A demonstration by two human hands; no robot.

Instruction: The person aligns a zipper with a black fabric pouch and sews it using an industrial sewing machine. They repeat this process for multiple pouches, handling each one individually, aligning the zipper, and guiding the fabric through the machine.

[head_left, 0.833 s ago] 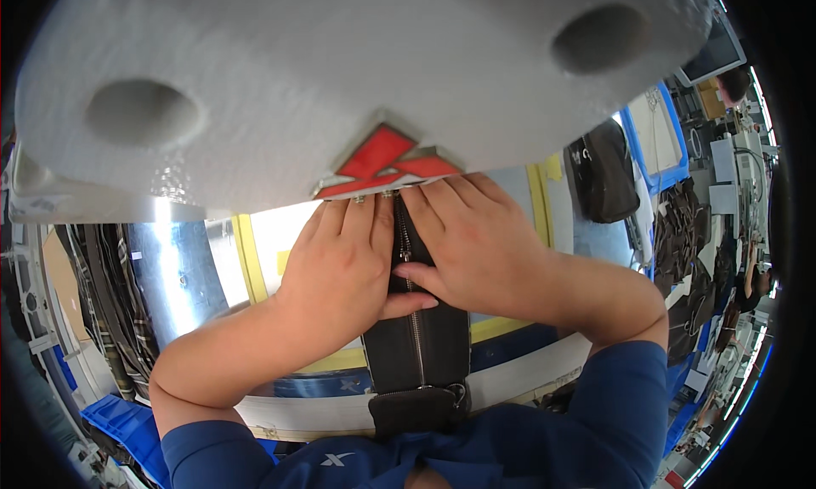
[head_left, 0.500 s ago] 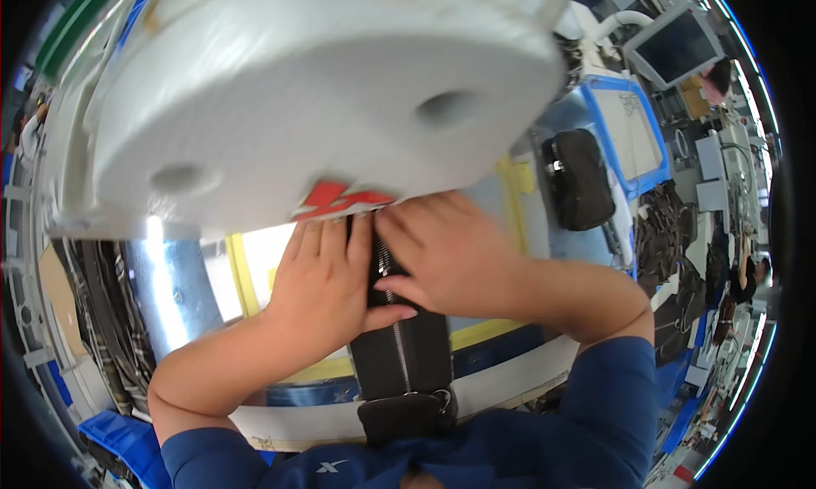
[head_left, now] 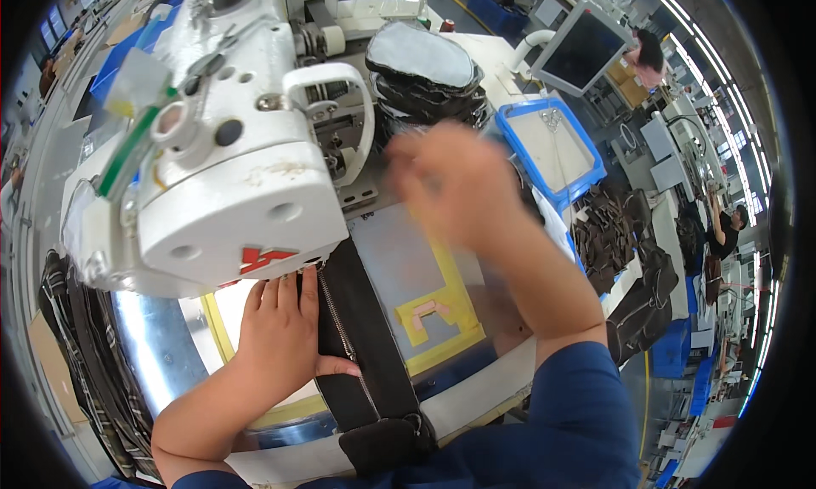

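A dark fabric strip (head_left: 378,344) with a metal zipper (head_left: 337,319) along it runs from beneath the white sewing machine (head_left: 242,200) toward my body. Its near end meets a dark, folded fabric part (head_left: 387,446) at the table edge. My left hand (head_left: 280,336) lies flat on the strip's left side, fingers stretched out under the machine head and thumb across the zipper. The needle area is hidden behind the head. Raised off the fabric, my right hand (head_left: 455,183) is right of the machine, near the handwheel side. Motion smears its fingers, so their grip cannot be told.
A stack of dark pieces with a pale grey top (head_left: 421,59) stands behind my right hand. Beyond it is a blue-rimmed tray (head_left: 552,149). Yellow tape (head_left: 450,353) marks the worktop. Dark fabric (head_left: 93,361) hangs at left; more dark pieces (head_left: 608,234) lie right. A monitor (head_left: 582,47) stands behind.
My right hand has left the zipper strip and moved up and to the right. My left hand stays on the strip. The view has shifted back, showing more of the machine.
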